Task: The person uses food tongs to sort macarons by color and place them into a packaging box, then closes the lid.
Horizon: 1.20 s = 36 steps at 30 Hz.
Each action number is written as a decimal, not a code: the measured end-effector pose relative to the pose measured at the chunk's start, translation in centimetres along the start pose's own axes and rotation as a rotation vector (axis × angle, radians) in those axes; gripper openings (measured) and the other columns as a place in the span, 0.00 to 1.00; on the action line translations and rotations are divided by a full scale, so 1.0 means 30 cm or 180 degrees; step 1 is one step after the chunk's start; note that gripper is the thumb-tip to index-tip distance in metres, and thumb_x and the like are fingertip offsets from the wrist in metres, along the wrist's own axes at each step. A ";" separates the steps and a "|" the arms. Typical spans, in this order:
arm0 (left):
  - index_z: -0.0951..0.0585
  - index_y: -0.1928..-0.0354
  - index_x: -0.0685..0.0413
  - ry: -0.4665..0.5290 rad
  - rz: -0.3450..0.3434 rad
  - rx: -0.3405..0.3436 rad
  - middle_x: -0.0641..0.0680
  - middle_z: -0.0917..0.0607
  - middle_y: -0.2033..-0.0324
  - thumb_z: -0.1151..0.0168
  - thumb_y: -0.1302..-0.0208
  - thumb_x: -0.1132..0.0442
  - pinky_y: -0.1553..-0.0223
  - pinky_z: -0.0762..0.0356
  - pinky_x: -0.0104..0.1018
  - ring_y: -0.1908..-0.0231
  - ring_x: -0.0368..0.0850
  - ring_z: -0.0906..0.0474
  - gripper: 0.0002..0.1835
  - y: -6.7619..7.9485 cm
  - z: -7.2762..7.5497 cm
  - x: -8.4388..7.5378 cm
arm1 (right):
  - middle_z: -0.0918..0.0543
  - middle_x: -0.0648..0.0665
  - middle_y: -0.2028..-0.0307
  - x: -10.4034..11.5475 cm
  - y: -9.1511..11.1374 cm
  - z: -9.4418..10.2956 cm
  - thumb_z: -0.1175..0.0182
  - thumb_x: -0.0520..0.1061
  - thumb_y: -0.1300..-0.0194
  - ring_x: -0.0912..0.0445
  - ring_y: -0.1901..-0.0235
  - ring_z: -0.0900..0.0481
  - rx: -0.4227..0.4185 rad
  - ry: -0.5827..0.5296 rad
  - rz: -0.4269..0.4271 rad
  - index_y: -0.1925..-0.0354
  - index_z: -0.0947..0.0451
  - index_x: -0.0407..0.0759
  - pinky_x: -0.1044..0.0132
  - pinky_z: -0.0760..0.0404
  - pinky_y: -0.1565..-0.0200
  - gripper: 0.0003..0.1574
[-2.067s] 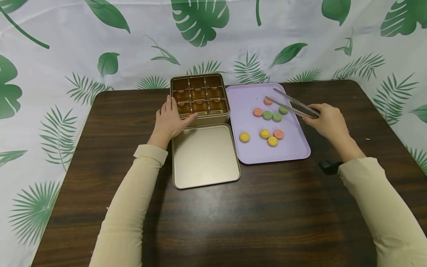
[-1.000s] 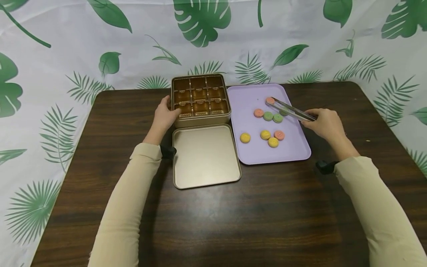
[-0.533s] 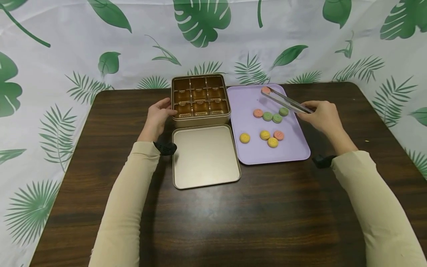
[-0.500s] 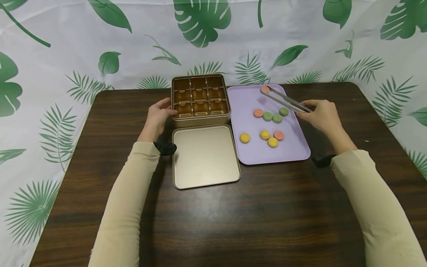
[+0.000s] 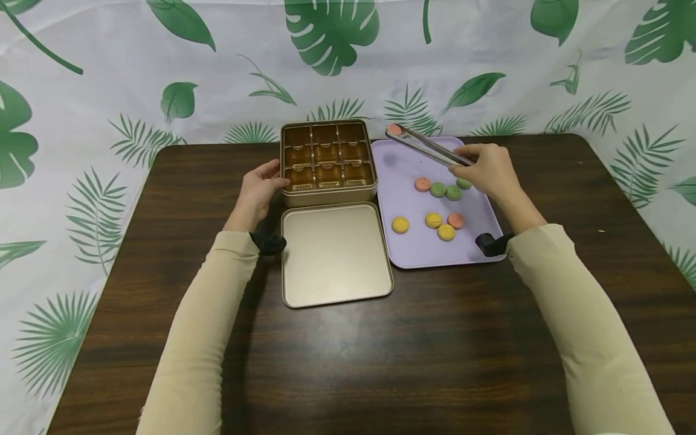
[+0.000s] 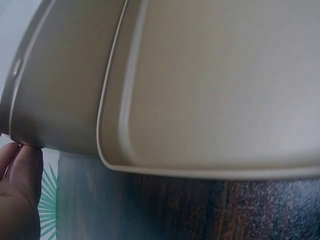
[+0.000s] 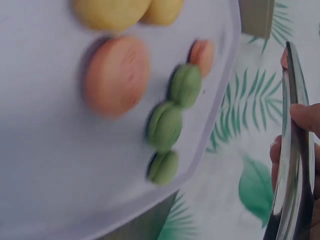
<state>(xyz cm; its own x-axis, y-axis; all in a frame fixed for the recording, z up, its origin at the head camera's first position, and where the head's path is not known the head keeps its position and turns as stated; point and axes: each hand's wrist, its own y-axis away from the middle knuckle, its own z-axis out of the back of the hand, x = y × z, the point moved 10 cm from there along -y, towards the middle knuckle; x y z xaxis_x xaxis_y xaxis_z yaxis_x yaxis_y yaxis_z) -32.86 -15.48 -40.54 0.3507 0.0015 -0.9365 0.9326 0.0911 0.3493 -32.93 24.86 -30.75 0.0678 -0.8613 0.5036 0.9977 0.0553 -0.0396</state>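
Desk (image 5: 348, 368), dark and wood-grained, comes nearest, stretching out in front of the gold tin (image 5: 331, 196). Directly before the tin, close against its front wall, lies the flat lid (image 5: 337, 257). To the tin's right, just beside it, sits the lavender tray (image 5: 415, 255). On the tray's nearer part, to the front right of the tin, are three yellow macarons (image 5: 400, 225), with a pink macaron (image 5: 455, 221) close to two of them. Farther back, about level with the tin's front edge, three green macarons (image 5: 438, 190) stand in a row, another pink one (image 5: 422, 184) at the end nearer the tin.

At the tin's front left corner, the left hand (image 5: 258, 188) pinches the edge, thumb at the rim and fingers against the outside. Right of the tin, above the tray, the right hand (image 5: 489, 171) pinches the metal tongs (image 5: 435, 145). Their tips grip the held macaron (image 5: 394, 129), also pink, in the air near the tin's back right corner. No macaron shows in the tin's nine compartments. Behind the tin hangs a leaf-print cloth (image 5: 217, 90).

The step in hand looks like carrying that macaron across to the tin; the next move probably calls for clearing the rim, lowering it into one compartment and easing the tongs apart.
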 end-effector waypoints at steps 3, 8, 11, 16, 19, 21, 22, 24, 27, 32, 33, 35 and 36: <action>0.40 0.28 0.53 0.0015 -0.0006 0.0009 0.56 0.37 0.29 0.47 0.35 0.74 0.29 0.41 0.38 0.29 0.47 0.41 0.34 0.002 0.003 -0.002 | 0.18 0.30 0.50 0.040 -0.025 -0.026 0.36 0.45 0.39 0.45 0.59 0.23 0.0036 -0.0063 0.0041 0.44 0.23 0.34 0.69 0.28 0.66 0.27; 0.40 0.28 0.54 0.0042 -0.0002 0.0015 0.56 0.38 0.29 0.47 0.36 0.75 0.29 0.40 0.38 0.28 0.46 0.42 0.34 0.004 0.003 -0.003 | 0.21 0.32 0.45 0.092 -0.061 -0.070 0.38 0.45 0.38 0.43 0.50 0.23 0.0145 -0.0098 0.0063 0.42 0.24 0.34 0.52 0.24 0.52 0.28; 0.40 0.28 0.54 0.0054 0.0000 0.0007 0.56 0.38 0.28 0.47 0.36 0.76 0.29 0.40 0.37 0.28 0.46 0.42 0.34 0.003 0.001 -0.004 | 0.21 0.33 0.43 0.113 -0.078 -0.091 0.38 0.45 0.38 0.43 0.48 0.24 0.0197 -0.0131 0.0058 0.41 0.25 0.35 0.50 0.24 0.49 0.28; 0.40 0.28 0.54 0.0021 -0.0004 0.0002 0.56 0.38 0.28 0.47 0.35 0.75 0.29 0.41 0.37 0.28 0.46 0.42 0.34 0.007 -0.002 -0.006 | 0.19 0.33 0.47 0.149 -0.103 -0.118 0.38 0.44 0.38 0.43 0.50 0.22 0.0251 -0.0123 0.0095 0.42 0.24 0.36 0.51 0.23 0.50 0.27; 0.40 0.28 0.53 -0.0011 -0.0005 0.0010 0.56 0.38 0.28 0.47 0.35 0.75 0.28 0.42 0.38 0.28 0.46 0.43 0.34 0.010 -0.002 -0.007 | 0.18 0.34 0.47 0.169 -0.113 -0.135 0.38 0.44 0.39 0.43 0.50 0.22 0.0298 -0.0050 0.0131 0.42 0.23 0.37 0.51 0.23 0.49 0.27; 0.40 0.27 0.54 -0.0024 -0.0016 0.0015 0.56 0.39 0.28 0.48 0.35 0.75 0.28 0.42 0.38 0.28 0.46 0.43 0.34 0.010 -0.003 -0.009 | 0.18 0.34 0.47 0.178 -0.118 -0.144 0.38 0.44 0.39 0.44 0.50 0.21 0.0325 0.0007 0.0129 0.42 0.24 0.38 0.51 0.23 0.48 0.27; 0.41 0.27 0.54 -0.0030 -0.0023 0.0016 0.56 0.39 0.28 0.48 0.35 0.75 0.28 0.42 0.38 0.28 0.46 0.43 0.34 0.011 -0.004 -0.009 | 0.18 0.35 0.47 0.182 -0.121 -0.149 0.37 0.44 0.39 0.44 0.50 0.21 0.0333 0.0038 0.0129 0.42 0.24 0.38 0.51 0.23 0.48 0.28; 0.40 0.28 0.54 -0.0012 -0.0027 0.0005 0.56 0.38 0.28 0.48 0.35 0.75 0.28 0.42 0.38 0.28 0.46 0.43 0.34 0.010 -0.004 -0.009 | 0.18 0.34 0.48 0.191 -0.125 -0.159 0.37 0.44 0.39 0.44 0.52 0.21 0.0352 0.0051 0.0143 0.42 0.24 0.37 0.51 0.23 0.49 0.28; 0.40 0.28 0.54 0.0021 -0.0029 -0.0017 0.56 0.38 0.28 0.48 0.35 0.76 0.29 0.41 0.37 0.28 0.46 0.42 0.34 0.009 -0.005 -0.007 | 0.18 0.33 0.48 0.198 -0.130 -0.174 0.37 0.44 0.39 0.44 0.53 0.22 0.0380 0.0059 0.0151 0.42 0.24 0.35 0.51 0.23 0.50 0.28; 0.40 0.28 0.55 0.0101 -0.0005 -0.0019 0.57 0.38 0.28 0.47 0.36 0.76 0.29 0.40 0.36 0.28 0.46 0.42 0.34 0.009 -0.006 -0.004 | 0.18 0.33 0.47 0.200 -0.134 -0.190 0.38 0.43 0.38 0.44 0.52 0.22 0.0417 0.0051 0.0111 0.41 0.25 0.34 0.51 0.24 0.48 0.28; 0.40 0.28 0.55 0.0107 -0.0006 -0.0016 0.56 0.38 0.28 0.47 0.36 0.76 0.29 0.40 0.36 0.28 0.46 0.42 0.34 0.009 -0.006 -0.004 | 0.18 0.33 0.48 0.201 -0.134 -0.190 0.38 0.43 0.38 0.44 0.52 0.22 0.0408 0.0046 0.0106 0.42 0.25 0.34 0.51 0.24 0.47 0.28; 0.40 0.28 0.55 0.0113 -0.0016 -0.0011 0.56 0.38 0.28 0.47 0.36 0.76 0.30 0.39 0.35 0.28 0.46 0.42 0.34 0.010 -0.007 -0.006 | 0.18 0.33 0.48 0.201 -0.136 -0.190 0.37 0.43 0.39 0.44 0.51 0.22 0.0398 0.0053 0.0099 0.42 0.25 0.34 0.51 0.24 0.47 0.28; 0.40 0.28 0.55 0.0111 -0.0020 -0.0007 0.56 0.38 0.28 0.47 0.36 0.76 0.30 0.39 0.35 0.28 0.45 0.42 0.34 0.010 -0.007 -0.008 | 0.18 0.33 0.48 0.203 -0.136 -0.189 0.37 0.43 0.39 0.44 0.51 0.22 0.0388 0.0061 0.0107 0.42 0.24 0.34 0.51 0.24 0.47 0.27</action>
<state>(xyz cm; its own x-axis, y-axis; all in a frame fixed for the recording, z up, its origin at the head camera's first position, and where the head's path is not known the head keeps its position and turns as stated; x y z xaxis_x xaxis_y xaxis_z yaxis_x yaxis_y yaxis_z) -32.66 -15.23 -40.23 0.3417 0.0358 -0.9391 0.9345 0.0932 0.3435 -36.63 16.53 -32.43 0.1021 -0.8674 0.4870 0.9883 0.1441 0.0496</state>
